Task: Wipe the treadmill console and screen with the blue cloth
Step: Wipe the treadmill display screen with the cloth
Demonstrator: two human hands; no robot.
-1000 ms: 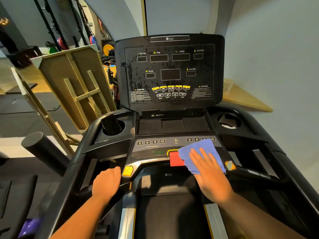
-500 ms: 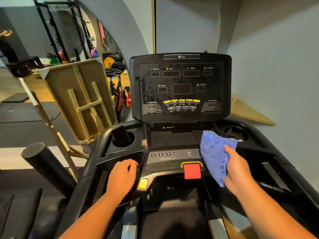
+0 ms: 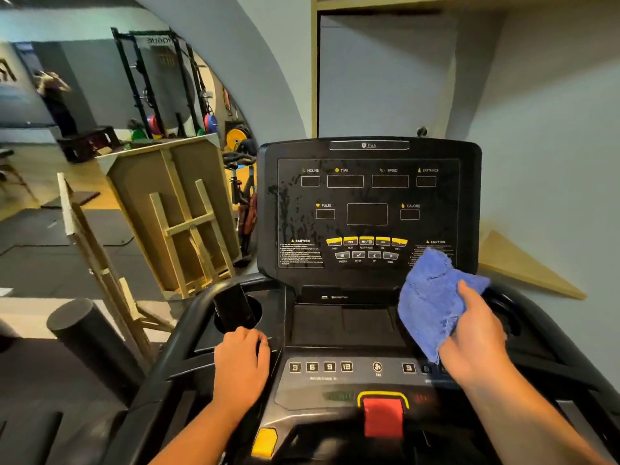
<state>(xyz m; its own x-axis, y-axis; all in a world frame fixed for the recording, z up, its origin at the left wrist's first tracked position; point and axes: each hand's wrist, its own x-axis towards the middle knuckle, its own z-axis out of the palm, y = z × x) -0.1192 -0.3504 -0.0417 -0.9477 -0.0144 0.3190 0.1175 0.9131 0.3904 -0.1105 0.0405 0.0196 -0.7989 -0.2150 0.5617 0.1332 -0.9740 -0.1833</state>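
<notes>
A black treadmill console (image 3: 369, 209) stands upright in front of me, its dark display panel streaked and spotted on the left side. My right hand (image 3: 476, 337) grips a blue cloth (image 3: 432, 300), lifted in front of the panel's lower right corner. My left hand (image 3: 241, 360) rests with curled fingers on the console's left edge, just below the left cup holder (image 3: 235, 310). A red stop tab (image 3: 382, 417) sits on the lower control strip, below a row of number buttons (image 3: 320, 366).
A dark cylinder stands in the left cup holder. Wooden frames (image 3: 174, 216) lean to the left beside a black padded roller (image 3: 84, 333). Weight racks (image 3: 161, 88) stand far back left. A pale wall (image 3: 553, 162) closes the right side.
My right hand lifted the blue cloth off the lower control strip and raised it to the display panel's lower right. My left hand slid forward along the left edge toward the cup holder.
</notes>
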